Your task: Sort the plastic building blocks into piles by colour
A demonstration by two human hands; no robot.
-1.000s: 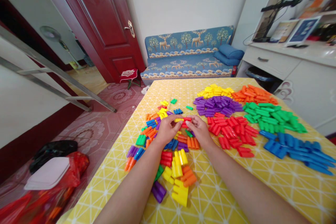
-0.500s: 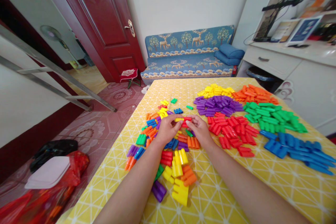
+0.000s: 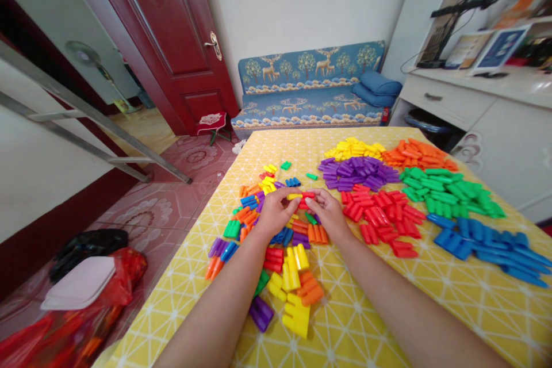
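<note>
Both hands meet over a mixed heap of coloured plastic blocks (image 3: 276, 253) on the yellow patterned tablecloth (image 3: 345, 328). My left hand (image 3: 273, 213) pinches a small yellow block (image 3: 294, 196). My right hand (image 3: 328, 211) pinches a red block (image 3: 307, 197) that touches the yellow one end to end. To the right lie sorted piles: red (image 3: 382, 218), purple (image 3: 356, 172), yellow (image 3: 353, 149), orange (image 3: 416, 155), green (image 3: 448, 192) and blue (image 3: 487, 244).
A dark red door (image 3: 168, 40) stands open at the left. A blue patterned sofa (image 3: 310, 92) sits behind the table, white cabinets (image 3: 487, 121) at the right. Red and black bags (image 3: 86, 282) lie on the tiled floor at the left, beside metal rails (image 3: 86, 121).
</note>
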